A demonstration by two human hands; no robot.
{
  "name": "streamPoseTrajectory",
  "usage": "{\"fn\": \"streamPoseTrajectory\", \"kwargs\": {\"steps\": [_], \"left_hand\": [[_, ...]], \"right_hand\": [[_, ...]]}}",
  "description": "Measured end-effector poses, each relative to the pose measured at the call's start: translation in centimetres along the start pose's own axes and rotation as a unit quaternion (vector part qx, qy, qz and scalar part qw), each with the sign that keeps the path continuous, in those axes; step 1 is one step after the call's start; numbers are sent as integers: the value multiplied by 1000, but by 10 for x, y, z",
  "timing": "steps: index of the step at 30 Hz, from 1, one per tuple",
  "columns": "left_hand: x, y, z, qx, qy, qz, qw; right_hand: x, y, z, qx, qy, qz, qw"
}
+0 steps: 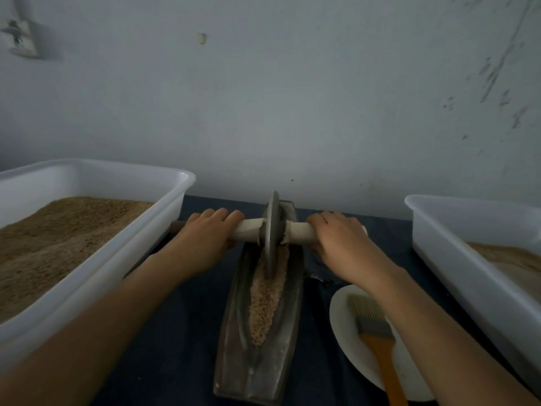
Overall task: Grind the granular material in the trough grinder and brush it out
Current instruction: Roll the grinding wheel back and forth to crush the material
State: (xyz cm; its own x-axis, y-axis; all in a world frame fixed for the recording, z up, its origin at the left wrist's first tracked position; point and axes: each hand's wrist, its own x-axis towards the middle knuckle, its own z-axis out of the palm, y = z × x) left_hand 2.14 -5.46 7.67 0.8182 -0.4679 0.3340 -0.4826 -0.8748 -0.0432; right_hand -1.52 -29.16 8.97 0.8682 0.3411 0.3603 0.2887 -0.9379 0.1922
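Note:
A long metal trough grinder [234,332] lies on the dark cloth, pointing away from me. Tan granular material [265,303] fills its groove. A metal grinding wheel [272,235] stands on edge in the far part of the groove, on a wooden axle [248,228]. My left hand [205,238] grips the axle left of the wheel. My right hand [339,241] grips it on the right. A brush [376,332] with pale bristles and an orange handle lies on a white plate [345,332] at the near right, partly under my right forearm.
A white plastic bin [164,206] of brown grains stands at the left. Another white bin [456,259] with paler powder stands at the right. A grey wall rises just behind the table's far edge.

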Motion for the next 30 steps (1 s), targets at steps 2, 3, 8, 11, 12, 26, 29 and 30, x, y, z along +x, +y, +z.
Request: {"fn": "streamPoseTrajectory", "kwargs": {"steps": [2,3,8,11,12,26,29,30], "left_hand": [[-2,3,-15,-5,-68,15,998],[-4,4,-24,-21,-111,23,993],[-21,11,-64,-98,-293,47,950],[-27,14,-77,-93,-336,54,936],[-27,15,-79,-90,-341,57,934],[1,2,5,81,37,9,996],[2,3,3,71,26,12,997],[1,3,-2,65,-5,15,998]], "right_hand": [[-4,-1,-12,38,-77,1,996],[-6,-2,-20,69,-128,0,989],[-21,-11,-57,109,-293,-42,949],[-27,-12,-68,114,-319,-56,939],[-28,-12,-70,120,-328,-56,936],[-2,-3,7,6,19,22,1000],[-2,-1,7,4,-1,12,1000],[-3,-1,3,10,-27,4,1000]]}}
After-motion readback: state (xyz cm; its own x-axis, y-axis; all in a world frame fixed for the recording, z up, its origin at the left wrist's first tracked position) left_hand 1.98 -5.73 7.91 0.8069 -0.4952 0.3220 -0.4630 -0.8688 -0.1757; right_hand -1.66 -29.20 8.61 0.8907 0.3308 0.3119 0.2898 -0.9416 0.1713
